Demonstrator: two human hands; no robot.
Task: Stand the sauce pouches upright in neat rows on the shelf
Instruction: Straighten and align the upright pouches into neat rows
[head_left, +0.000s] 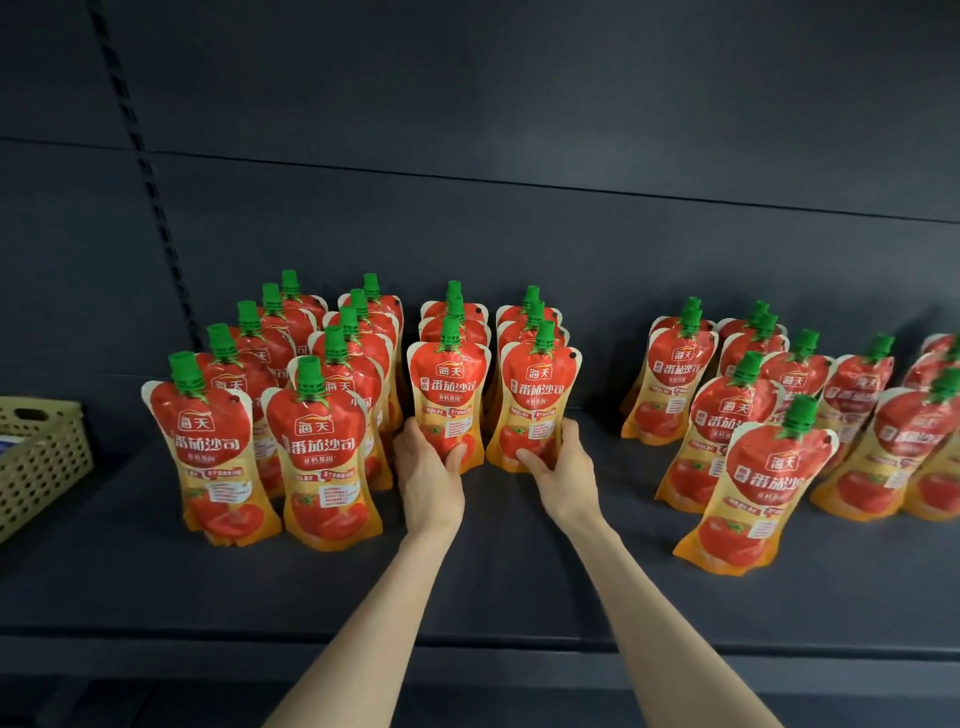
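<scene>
Red and orange tomato sauce pouches with green caps stand upright on a dark shelf (493, 582). Two long rows (223, 447) fill the left side. In the middle stand two shorter rows. My left hand (428, 467) grips the base of the front pouch (449, 395) of one middle row. My right hand (563, 467) grips the base of the front pouch (537, 400) of the neighbouring row. Both held pouches are upright and rest on the shelf. A looser group of pouches (763, 467) stands to the right, less evenly lined up.
A beige perforated basket (41, 462) sits at the shelf's left end. The dark back panel (519, 156) rises behind the rows, with a slotted upright (148, 182) at the left. Bare shelf lies in front of the middle rows, down to the front edge.
</scene>
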